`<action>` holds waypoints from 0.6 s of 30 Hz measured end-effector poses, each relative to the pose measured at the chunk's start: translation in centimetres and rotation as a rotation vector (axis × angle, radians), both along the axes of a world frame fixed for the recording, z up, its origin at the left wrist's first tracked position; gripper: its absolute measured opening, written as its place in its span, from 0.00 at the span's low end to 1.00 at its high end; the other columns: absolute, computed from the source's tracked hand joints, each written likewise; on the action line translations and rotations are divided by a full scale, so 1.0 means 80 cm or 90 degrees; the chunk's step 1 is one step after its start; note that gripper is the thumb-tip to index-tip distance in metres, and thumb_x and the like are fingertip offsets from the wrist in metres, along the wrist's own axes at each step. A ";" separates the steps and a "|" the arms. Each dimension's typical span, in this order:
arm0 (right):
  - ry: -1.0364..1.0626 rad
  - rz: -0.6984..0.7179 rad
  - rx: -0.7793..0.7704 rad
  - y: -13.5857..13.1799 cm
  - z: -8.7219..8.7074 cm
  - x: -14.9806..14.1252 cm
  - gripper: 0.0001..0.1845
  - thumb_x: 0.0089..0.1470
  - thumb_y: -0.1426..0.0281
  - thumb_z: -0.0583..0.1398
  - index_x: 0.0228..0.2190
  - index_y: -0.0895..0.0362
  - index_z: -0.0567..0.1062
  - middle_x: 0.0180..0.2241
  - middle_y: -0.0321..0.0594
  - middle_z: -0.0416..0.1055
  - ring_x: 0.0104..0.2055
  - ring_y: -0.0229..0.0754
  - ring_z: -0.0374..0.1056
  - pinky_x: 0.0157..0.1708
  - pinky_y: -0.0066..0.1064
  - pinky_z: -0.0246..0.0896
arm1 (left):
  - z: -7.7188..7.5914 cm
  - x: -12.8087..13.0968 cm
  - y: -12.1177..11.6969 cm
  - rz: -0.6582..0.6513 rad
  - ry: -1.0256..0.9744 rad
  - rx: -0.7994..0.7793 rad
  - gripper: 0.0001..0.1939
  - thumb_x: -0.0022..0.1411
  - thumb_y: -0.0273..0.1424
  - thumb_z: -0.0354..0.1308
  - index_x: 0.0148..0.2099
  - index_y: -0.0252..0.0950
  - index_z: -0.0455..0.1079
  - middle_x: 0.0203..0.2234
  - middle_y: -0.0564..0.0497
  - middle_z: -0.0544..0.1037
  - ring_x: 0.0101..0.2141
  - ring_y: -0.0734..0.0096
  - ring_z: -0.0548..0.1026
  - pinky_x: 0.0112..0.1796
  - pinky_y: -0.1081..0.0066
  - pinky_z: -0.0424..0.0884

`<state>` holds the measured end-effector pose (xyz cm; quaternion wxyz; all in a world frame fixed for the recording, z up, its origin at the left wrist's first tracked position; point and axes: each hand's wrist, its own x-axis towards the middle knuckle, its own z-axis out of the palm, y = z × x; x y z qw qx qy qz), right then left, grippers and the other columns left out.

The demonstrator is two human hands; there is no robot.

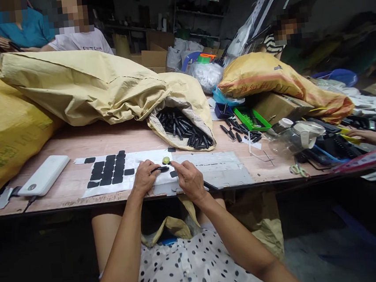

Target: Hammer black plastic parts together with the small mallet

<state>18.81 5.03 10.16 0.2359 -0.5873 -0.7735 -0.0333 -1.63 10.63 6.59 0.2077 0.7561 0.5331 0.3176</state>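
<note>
My left hand (144,177) is closed on a slim black piece (160,169), much like those in the sack; its tip points right. My right hand (191,179) is closed around a dark rod (210,186) whose end sticks out below the palm. Just ahead of my right fingertips sits a small round yellow-green thing (166,160), too small to make out. Under both hands lies a white sheet (136,159) with rows of black rounded stickers or pads (111,169). A grey-white board (231,172) extends to the right.
An opened sack (183,88) spills black pieces (182,128) beyond my hands. A white power bank (44,176) lies left. Rightward are a green tray (251,119), a clear jar (296,137) and scissors (299,170). Other people sit across the table; another person's hand (367,136) is far right.
</note>
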 end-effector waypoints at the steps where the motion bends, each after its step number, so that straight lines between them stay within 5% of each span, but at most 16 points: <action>1: -0.001 0.000 -0.003 -0.001 -0.001 0.001 0.24 0.67 0.74 0.55 0.57 0.42 0.77 0.35 0.39 0.72 0.40 0.40 0.67 0.40 0.25 0.61 | 0.000 0.000 0.000 0.001 0.002 -0.002 0.10 0.61 0.31 0.60 0.41 0.44 0.83 0.33 0.51 0.75 0.39 0.62 0.71 0.46 0.61 0.70; 18: -0.058 -0.054 -0.047 0.050 -0.018 0.023 0.17 0.65 0.71 0.58 0.50 0.46 0.81 0.38 0.43 0.72 0.41 0.46 0.64 0.39 0.32 0.56 | 0.011 0.006 -0.008 0.014 0.045 0.023 0.11 0.59 0.35 0.66 0.44 0.43 0.81 0.37 0.49 0.77 0.41 0.58 0.72 0.46 0.60 0.70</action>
